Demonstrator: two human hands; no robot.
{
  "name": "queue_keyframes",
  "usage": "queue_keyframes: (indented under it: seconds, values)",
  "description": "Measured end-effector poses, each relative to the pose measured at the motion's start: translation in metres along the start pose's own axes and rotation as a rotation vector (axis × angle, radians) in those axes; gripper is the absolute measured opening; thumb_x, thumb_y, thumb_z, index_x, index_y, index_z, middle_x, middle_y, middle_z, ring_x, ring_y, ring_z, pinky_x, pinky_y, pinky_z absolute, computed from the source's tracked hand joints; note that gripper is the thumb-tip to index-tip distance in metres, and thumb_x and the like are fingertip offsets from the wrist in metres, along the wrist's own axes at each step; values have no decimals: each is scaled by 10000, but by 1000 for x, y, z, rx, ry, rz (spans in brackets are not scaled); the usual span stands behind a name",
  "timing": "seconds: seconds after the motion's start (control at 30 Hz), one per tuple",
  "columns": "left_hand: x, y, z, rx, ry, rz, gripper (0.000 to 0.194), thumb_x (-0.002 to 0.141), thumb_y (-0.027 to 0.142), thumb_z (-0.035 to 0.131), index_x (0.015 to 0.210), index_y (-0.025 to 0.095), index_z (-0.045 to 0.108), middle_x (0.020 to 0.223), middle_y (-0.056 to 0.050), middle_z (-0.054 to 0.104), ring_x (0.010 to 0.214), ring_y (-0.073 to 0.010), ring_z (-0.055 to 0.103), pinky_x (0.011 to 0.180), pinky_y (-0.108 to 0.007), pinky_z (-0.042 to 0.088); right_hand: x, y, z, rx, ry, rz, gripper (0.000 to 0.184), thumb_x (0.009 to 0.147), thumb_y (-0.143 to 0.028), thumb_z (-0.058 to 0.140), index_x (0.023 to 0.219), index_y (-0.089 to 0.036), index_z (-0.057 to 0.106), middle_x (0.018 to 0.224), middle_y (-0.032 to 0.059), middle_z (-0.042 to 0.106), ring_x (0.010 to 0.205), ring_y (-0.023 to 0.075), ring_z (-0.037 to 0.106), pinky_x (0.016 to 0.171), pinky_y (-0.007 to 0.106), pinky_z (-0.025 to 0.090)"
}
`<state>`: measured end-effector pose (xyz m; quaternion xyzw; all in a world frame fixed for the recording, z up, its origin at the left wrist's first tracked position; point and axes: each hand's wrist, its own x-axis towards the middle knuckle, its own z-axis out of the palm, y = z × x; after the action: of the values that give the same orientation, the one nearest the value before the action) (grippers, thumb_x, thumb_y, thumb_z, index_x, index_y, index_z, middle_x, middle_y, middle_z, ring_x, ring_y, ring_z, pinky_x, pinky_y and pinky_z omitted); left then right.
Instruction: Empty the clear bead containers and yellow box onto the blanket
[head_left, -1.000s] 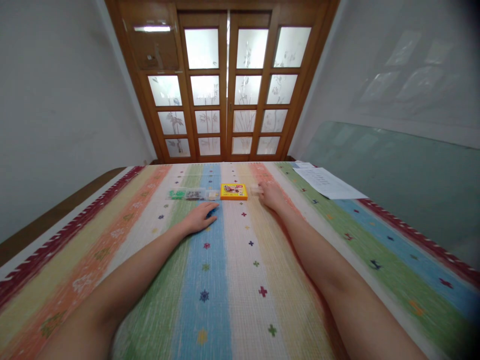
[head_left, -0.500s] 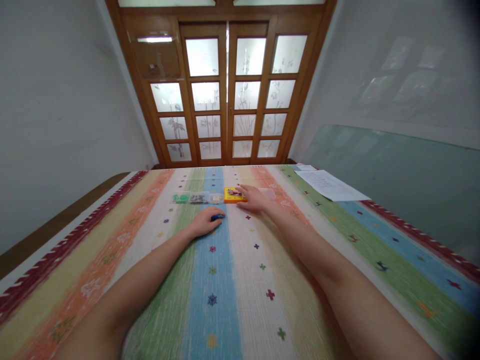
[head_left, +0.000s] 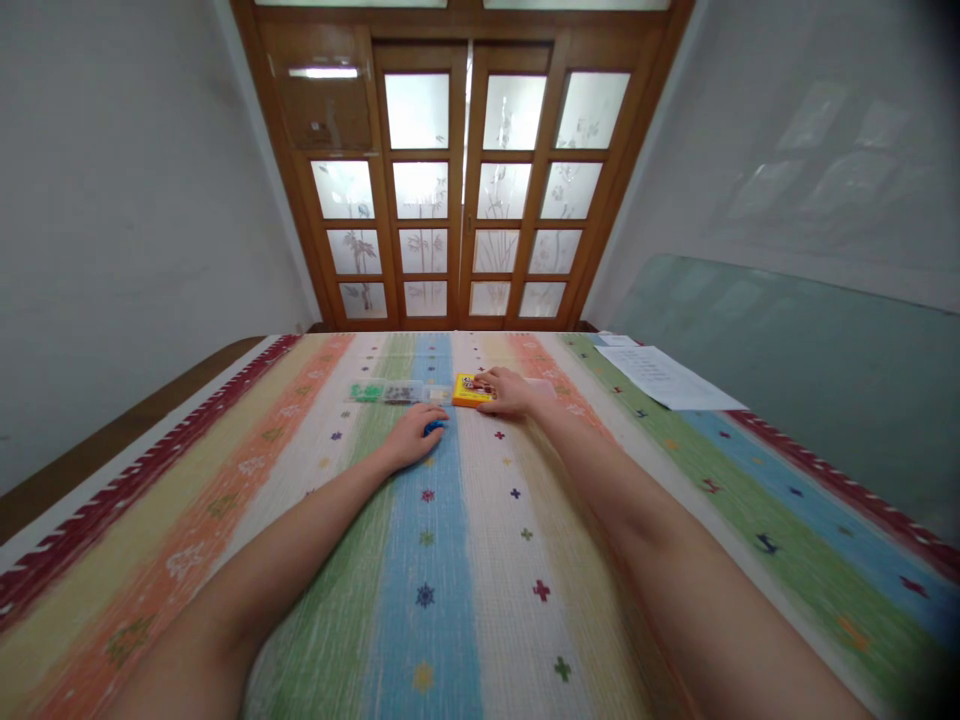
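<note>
The left hand [head_left: 418,435] is closed loosely around a small blue object [head_left: 433,427], which shows between its curled fingers and thumb; too little of the object is visible to tell what it is. This hand is low over the striped cloth [head_left: 442,620] that covers the surface, just on the near side of a row of small clear containers. From the left, the row has a container of green pieces [head_left: 367,391], a container of dark pieces [head_left: 403,392] and a container of pale contents [head_left: 436,394], too small to make out. Just right of these lies the yellow box [head_left: 465,392], flat on the cloth with its printed face up. The right hand [head_left: 508,392] is open over the right part of the box, fingers on its top and thumb apart from them at the near edge. Beyond the right hand's far side a clear, pale item [head_left: 543,387] shows, partly hidden. Farther right, a printed white sheet [head_left: 660,376] lies on the cloth, near the wooden doors [head_left: 463,240].
</note>
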<state>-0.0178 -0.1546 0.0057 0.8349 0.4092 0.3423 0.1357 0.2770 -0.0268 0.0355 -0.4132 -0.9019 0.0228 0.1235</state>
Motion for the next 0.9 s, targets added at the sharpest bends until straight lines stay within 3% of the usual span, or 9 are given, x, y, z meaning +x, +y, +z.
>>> queue_keyframes:
  seconds: [0.17, 0.3, 0.47, 0.63, 0.9]
  values:
    - [3, -6, 3, -127, 100, -88, 395, 930, 296, 642, 1314, 230, 707, 1327, -107, 706, 1259, -287, 620, 1157, -486, 431, -10, -8, -10, 61, 160, -7, 716, 818, -562, 782, 1438, -241, 620, 1354, 153, 625, 1234, 337, 595, 1051, 464, 482]
    - [11, -9, 5, -506, 214, -284, 516, 979, 413, 608, 1460, 226, 600, 1305, -123, 716, 1169, -268, 682, 1073, -462, 508, -12, -36, -21, 116, 237, -129, 720, 821, -548, 800, 1437, -230, 607, 1329, 149, 634, 1227, 332, 586, 1065, 478, 475]
    - [14, -7, 1, -944, 244, -484, 643, 1020, 479, 559, 1601, 229, 438, 1341, -130, 706, 1045, -232, 740, 987, -413, 565, -7, -74, -15, 168, 273, -172, 755, 820, -588, 815, 1456, -252, 587, 1343, 144, 622, 1232, 324, 576, 1063, 471, 476]
    - [13, -8, -2, -1075, 298, -512, 637, 1026, 466, 560, 1607, 236, 437, 1359, -122, 705, 1000, -220, 753, 943, -382, 597, -2, -90, -6, 244, 245, -101, 717, 857, -587, 791, 1458, -252, 590, 1343, 148, 623, 1239, 309, 589, 1076, 472, 475]
    - [18, -12, -8, -1196, 338, -606, 639, 999, 459, 596, 1569, 196, 477, 1243, -148, 745, 919, -217, 757, 820, -349, 627, 2, -95, -16, 333, 221, -47, 663, 896, -559, 746, 1448, -220, 609, 1349, 157, 661, 1255, 321, 604, 1109, 503, 460]
